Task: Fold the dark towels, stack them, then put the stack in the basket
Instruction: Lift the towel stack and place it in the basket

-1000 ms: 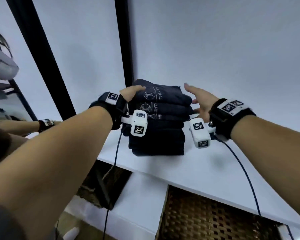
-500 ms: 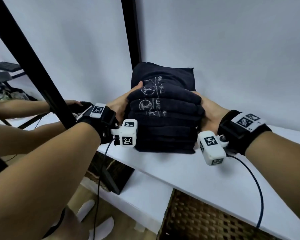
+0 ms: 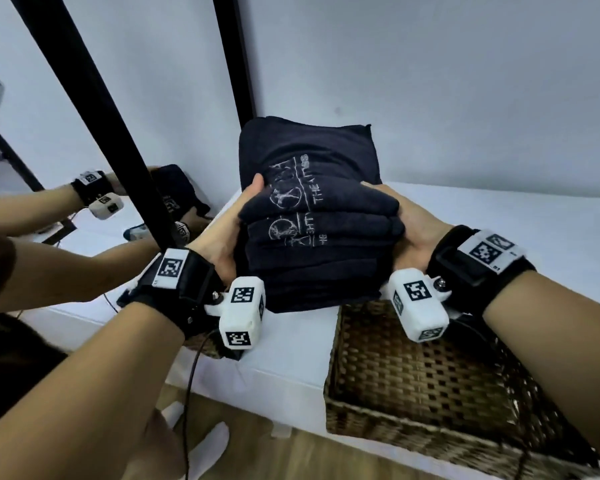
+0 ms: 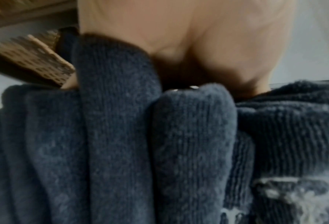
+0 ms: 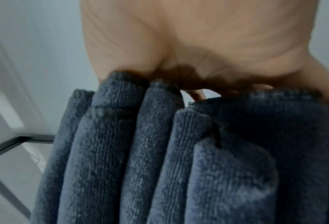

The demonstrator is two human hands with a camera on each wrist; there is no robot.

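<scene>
Towels [image 3: 317,244] folded and stacked are now clamped between my two hands, where a second ago my palms were spread apart beside the stack with the right one off it. My left hand [image 3: 224,242] presses the left side, thumb hooked over the top; my right hand [image 3: 414,233] presses the right side. The stack has come toward me to the white table [image 3: 499,223] edge, just above the wicker basket [image 3: 430,403]. I judge only the lowering remains.
</scene>
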